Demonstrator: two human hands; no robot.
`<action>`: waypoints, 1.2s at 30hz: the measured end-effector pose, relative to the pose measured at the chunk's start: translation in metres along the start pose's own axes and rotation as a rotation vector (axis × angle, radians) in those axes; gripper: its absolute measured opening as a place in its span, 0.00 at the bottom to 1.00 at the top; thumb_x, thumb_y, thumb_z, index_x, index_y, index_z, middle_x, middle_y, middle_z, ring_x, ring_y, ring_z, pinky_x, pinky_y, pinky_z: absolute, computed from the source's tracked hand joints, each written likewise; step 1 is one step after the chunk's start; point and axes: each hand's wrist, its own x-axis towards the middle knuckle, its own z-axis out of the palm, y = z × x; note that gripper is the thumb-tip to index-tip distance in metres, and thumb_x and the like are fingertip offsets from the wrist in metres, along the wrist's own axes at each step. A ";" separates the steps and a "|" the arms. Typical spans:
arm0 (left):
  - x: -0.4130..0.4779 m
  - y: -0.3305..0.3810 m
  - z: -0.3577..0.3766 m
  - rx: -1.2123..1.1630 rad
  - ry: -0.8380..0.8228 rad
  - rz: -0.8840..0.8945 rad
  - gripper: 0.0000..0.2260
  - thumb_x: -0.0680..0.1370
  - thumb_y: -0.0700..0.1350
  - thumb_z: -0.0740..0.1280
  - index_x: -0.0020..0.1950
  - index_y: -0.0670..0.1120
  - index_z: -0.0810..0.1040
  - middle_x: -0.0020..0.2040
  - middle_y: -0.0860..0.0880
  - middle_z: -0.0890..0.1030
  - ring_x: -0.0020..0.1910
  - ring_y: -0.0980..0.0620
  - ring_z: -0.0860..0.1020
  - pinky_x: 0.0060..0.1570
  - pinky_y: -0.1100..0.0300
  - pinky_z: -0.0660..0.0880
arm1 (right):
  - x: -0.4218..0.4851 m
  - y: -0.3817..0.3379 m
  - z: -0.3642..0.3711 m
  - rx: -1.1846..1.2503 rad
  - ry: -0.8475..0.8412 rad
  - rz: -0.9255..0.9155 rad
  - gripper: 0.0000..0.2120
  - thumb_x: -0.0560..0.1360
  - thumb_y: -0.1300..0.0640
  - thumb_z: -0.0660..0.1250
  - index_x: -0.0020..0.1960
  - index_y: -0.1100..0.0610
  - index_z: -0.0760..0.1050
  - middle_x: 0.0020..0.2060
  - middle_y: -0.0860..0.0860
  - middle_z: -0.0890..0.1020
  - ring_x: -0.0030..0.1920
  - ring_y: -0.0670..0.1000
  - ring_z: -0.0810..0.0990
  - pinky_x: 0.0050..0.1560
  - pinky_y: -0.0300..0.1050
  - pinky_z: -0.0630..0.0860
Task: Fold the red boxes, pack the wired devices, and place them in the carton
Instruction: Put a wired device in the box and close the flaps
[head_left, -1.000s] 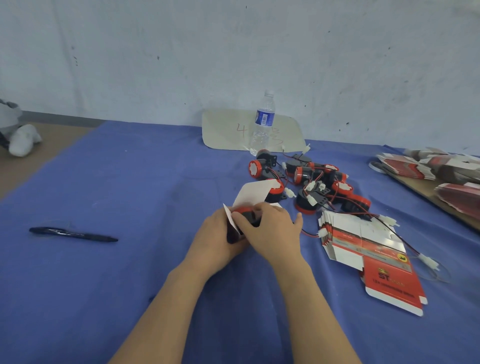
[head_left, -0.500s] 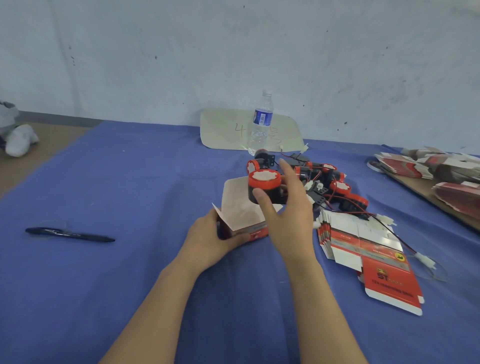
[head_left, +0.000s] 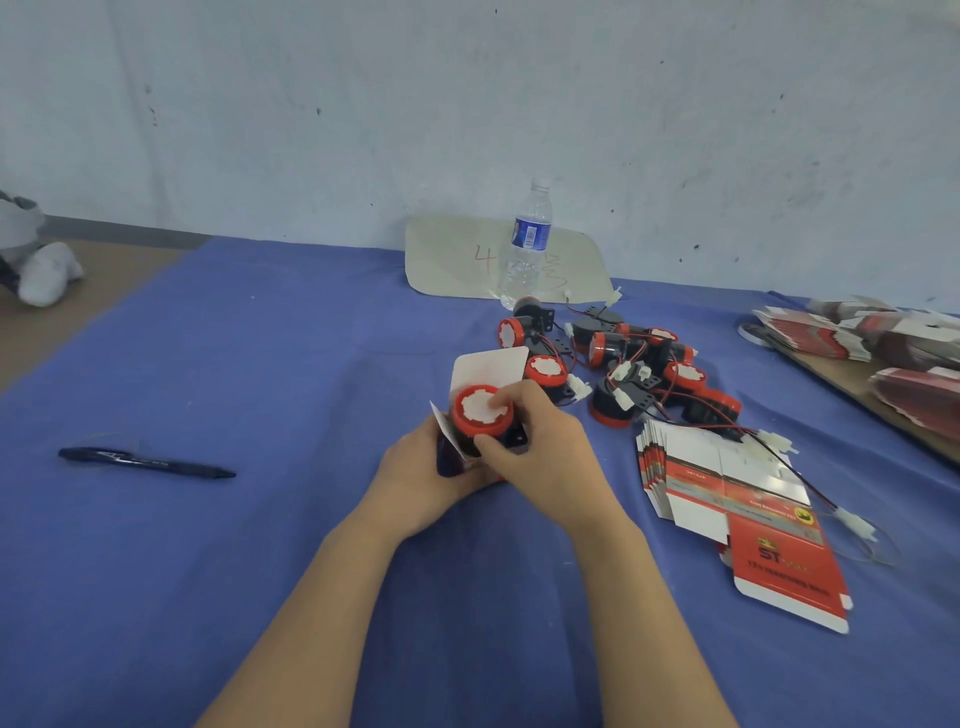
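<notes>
My left hand (head_left: 423, 478) grips a small red box (head_left: 488, 366) whose white lid flap stands open. My right hand (head_left: 540, 441) holds a red-and-black wired device (head_left: 480, 415) by its round red top, which sits in the box's open mouth. Several more wired devices (head_left: 623, 364) lie in a tangle just behind and to the right. A stack of flat unfolded red boxes (head_left: 727, 499) lies on the blue cloth to the right of my hands. No carton shows in the head view.
A black pen (head_left: 145, 460) lies on the blue cloth at the left. A water bottle (head_left: 527, 244) stands before a beige card (head_left: 457, 257) at the wall. More flat red boxes (head_left: 862, 338) are piled on a brown board at the far right.
My right hand, which held a device raised above the open box half a second ago, has come down and brought it into the box's mouth. My left hand still holds the box.
</notes>
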 end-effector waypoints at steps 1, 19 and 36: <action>0.000 0.000 0.000 -0.004 0.000 -0.003 0.21 0.65 0.61 0.75 0.55 0.65 0.74 0.52 0.64 0.81 0.53 0.62 0.78 0.57 0.54 0.76 | 0.000 0.000 0.001 -0.021 -0.010 0.013 0.13 0.71 0.51 0.71 0.50 0.45 0.68 0.44 0.40 0.79 0.45 0.44 0.77 0.42 0.37 0.73; 0.000 0.004 0.004 0.051 0.016 0.000 0.22 0.64 0.59 0.70 0.56 0.61 0.74 0.49 0.61 0.81 0.51 0.59 0.79 0.53 0.51 0.77 | 0.004 0.003 0.016 -0.417 0.067 0.039 0.19 0.75 0.44 0.62 0.64 0.46 0.72 0.56 0.46 0.77 0.59 0.52 0.69 0.56 0.45 0.58; 0.003 0.002 0.016 0.139 0.113 0.073 0.14 0.67 0.55 0.71 0.49 0.58 0.73 0.44 0.59 0.80 0.43 0.58 0.79 0.42 0.60 0.78 | 0.004 -0.001 0.006 -0.355 0.032 0.182 0.18 0.73 0.44 0.65 0.61 0.45 0.72 0.55 0.46 0.78 0.58 0.52 0.74 0.56 0.50 0.68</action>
